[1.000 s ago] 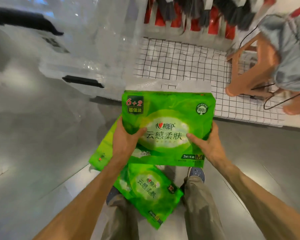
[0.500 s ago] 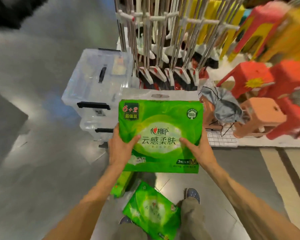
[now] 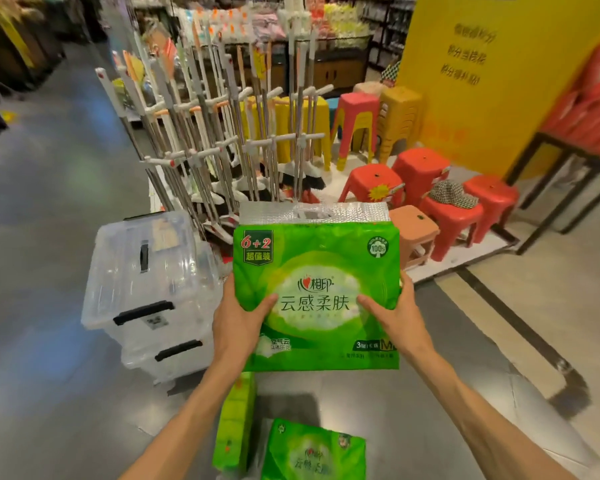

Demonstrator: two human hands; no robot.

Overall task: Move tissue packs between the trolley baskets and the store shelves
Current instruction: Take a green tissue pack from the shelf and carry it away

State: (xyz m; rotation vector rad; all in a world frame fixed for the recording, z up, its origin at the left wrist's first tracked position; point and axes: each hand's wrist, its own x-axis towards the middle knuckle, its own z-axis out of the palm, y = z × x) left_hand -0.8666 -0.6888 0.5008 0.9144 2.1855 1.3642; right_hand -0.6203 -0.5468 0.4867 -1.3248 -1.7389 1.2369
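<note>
so I'm holding this big green tissue pack up in front of my chest with both hands; my left hand is gripping the left edge, thumb lying across the front and the rest of the fingers wrapped behind where I can't see them; my right hand is doing the mirror image on the right edge, thumb pointing in toward the printed name. The pack is standing upright, clear handle strip on top, front panel facing me, its wide side running left to right between my palms; so neither hand is really nearer, it's sitting dead centre and both are sharing the load.

Down by my feet two more green packs are waiting on the floor; one standing on its edge, the other lying flat just to its right. Stacked clear storage bins are sitting to my left, a rack of mops straight ahead, red plastic stools off to the right.

No trolley or tissue shelf showing from here; my guess is I'm mid-carry, and wherever it's going, the pack's going to be leaving my hands top edge first, away from me.
</note>
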